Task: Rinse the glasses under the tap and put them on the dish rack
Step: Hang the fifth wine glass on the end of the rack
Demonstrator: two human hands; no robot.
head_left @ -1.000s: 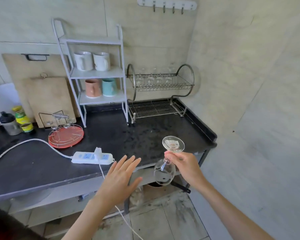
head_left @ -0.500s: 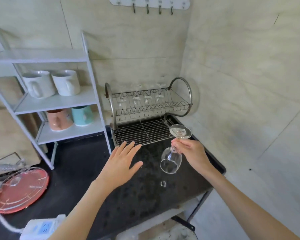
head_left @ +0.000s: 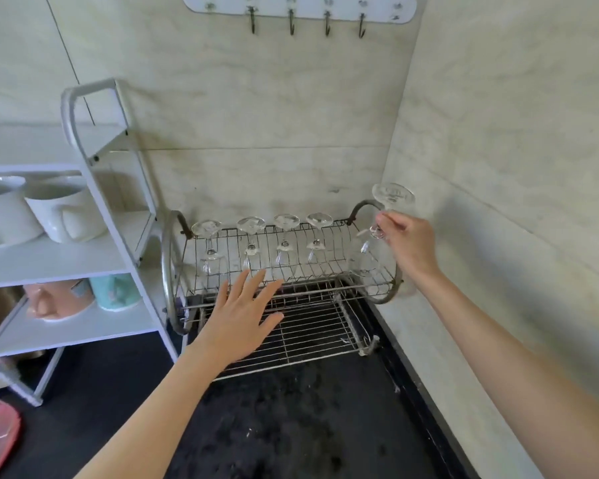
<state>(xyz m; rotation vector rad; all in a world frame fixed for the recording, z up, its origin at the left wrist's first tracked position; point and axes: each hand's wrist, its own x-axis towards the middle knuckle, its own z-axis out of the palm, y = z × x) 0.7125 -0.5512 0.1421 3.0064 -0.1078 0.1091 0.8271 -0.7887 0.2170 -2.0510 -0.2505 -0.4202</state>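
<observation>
My right hand (head_left: 408, 243) pinches stem of inverted clear wine glass (head_left: 377, 233), right of frame, over steel wire dish rack (head_left: 291, 271). Left hand (head_left: 242, 316) open, hovering. Risk: bowl knocking rack's curved end bar, chipping.

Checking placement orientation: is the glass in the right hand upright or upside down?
Upside down: the held glass has its foot up and bowl down, stem pinched by the right hand.

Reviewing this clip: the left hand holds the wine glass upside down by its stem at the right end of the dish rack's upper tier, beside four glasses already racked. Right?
Not quite. The head view shows the right hand holding the wine glass by its stem; the left hand is open and empty. The rest stands: upside down, right end of the dish rack, four glasses racked.
</observation>
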